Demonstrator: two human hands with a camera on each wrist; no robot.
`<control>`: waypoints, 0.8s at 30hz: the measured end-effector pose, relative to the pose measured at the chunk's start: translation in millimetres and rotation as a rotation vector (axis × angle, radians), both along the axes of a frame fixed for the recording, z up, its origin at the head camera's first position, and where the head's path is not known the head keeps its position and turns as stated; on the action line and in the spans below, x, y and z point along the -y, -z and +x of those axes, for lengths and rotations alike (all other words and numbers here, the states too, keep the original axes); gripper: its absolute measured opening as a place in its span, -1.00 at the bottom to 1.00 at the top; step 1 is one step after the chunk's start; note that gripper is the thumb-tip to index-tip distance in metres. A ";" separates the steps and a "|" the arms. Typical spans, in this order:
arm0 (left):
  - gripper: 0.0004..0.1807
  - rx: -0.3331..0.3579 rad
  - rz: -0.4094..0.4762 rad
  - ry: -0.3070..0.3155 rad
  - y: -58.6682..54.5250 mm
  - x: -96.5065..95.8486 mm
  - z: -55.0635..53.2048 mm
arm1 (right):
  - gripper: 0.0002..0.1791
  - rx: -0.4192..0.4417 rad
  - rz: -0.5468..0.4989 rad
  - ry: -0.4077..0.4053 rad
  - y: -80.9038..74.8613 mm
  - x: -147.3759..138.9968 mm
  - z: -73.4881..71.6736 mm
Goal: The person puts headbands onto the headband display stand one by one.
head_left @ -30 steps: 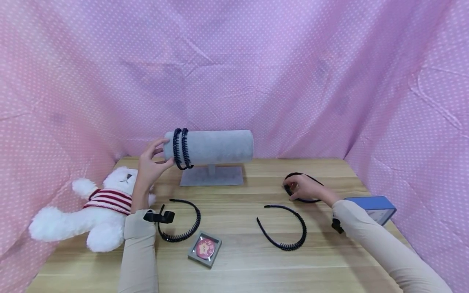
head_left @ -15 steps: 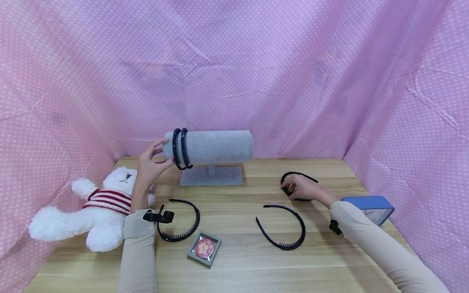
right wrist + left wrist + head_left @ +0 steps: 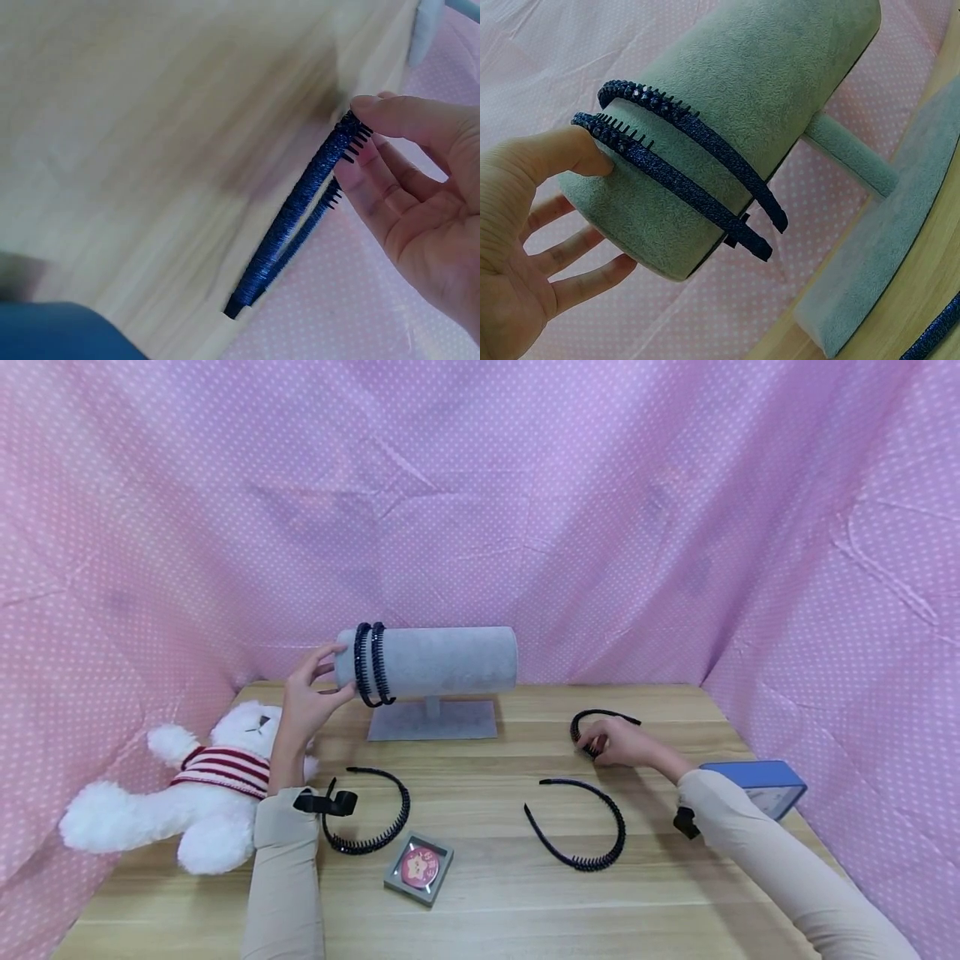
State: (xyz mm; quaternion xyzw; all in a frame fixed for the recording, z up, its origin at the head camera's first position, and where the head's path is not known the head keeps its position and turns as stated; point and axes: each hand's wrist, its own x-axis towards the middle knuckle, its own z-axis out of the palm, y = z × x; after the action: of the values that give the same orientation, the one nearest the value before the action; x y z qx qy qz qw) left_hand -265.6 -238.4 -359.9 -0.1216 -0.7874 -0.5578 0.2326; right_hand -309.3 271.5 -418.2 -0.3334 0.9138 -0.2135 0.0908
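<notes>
A grey velvet headband stand (image 3: pixel 457 660) has a padded horizontal roll on a post over a flat base. Two dark blue headbands (image 3: pixel 705 142) with comb teeth and beads sit side by side round the roll's left end. My left hand (image 3: pixel 303 703) grips that end, thumb by the outer headband and fingers against the end face. Over the right part of the table, my right hand (image 3: pixel 624 743) pinches another glittery dark blue headband (image 3: pixel 296 202) at its toothed middle between thumb and fingers. In the head view the hand hides part of this headband.
Headbands lie on the wooden table at front right (image 3: pixel 618 827) and front left (image 3: pixel 405 810). A small grey frame with a pink badge (image 3: pixel 418 868) lies front centre. A white plush bear (image 3: pixel 225 777) rests at left, a blue box-like clock (image 3: pixel 772 777) at right. Pink dotted cloth (image 3: pixel 480 527) hangs behind.
The headband in my right hand has shifted slightly left and turned, its free end swinging left. My left hand and the stand stay put.
</notes>
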 end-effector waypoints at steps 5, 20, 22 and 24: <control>-0.40 -0.004 -0.005 -0.003 0.8 -0.1 -1.6 | -0.65 0.035 -0.023 -0.010 -8.9 0.8 0.7; -0.39 0.016 0.003 -0.001 1.0 0.3 -1.0 | -0.63 0.178 -0.245 0.062 -46.8 -5.8 -0.3; -0.40 0.019 0.005 0.000 1.1 0.8 -0.5 | -0.60 0.202 -0.285 0.083 -50.6 -6.6 -0.1; -0.39 0.017 0.010 0.003 1.2 1.2 -0.1 | -0.58 0.227 -0.321 0.101 -54.1 -7.1 0.2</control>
State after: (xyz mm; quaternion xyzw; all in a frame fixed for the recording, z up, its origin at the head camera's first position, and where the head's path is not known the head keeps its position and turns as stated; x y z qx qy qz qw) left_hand -265.6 -239.7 -361.1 -0.1166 -0.7863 -0.5632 0.2256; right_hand -309.0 278.6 -364.1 -0.2712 0.8675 -0.3968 0.1281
